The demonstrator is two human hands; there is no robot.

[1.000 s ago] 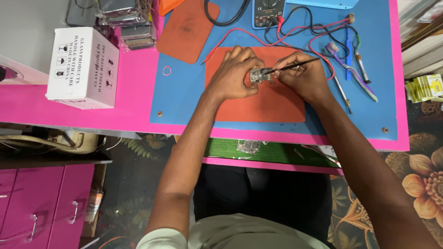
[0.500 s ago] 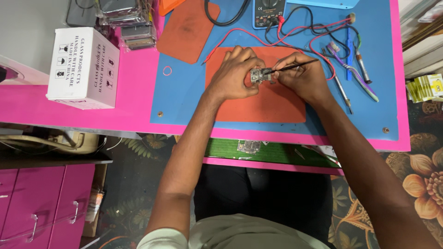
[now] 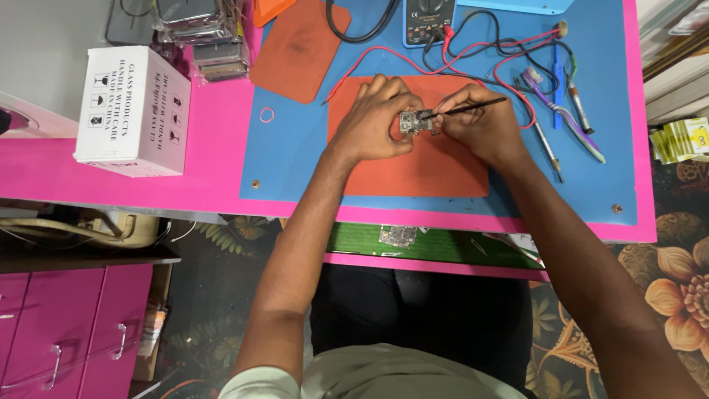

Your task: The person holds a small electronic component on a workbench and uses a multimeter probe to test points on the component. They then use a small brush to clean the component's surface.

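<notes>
While the left hand [image 3: 373, 122] pinches a small circuit board [image 3: 413, 122], right hand [image 3: 473, 125] fingers pinch a thin black tool [image 3: 473, 108] (tip touching board) over the orange mat [image 3: 413, 166].

Orange mat [image 3: 413, 166] on blue mat [image 3: 605, 170], pink table [image 3: 214, 185].

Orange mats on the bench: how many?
2. One orange mat lies under both hands on the blue mat; a second orange mat lies tilted at upper left. Others may be out of frame.
</notes>
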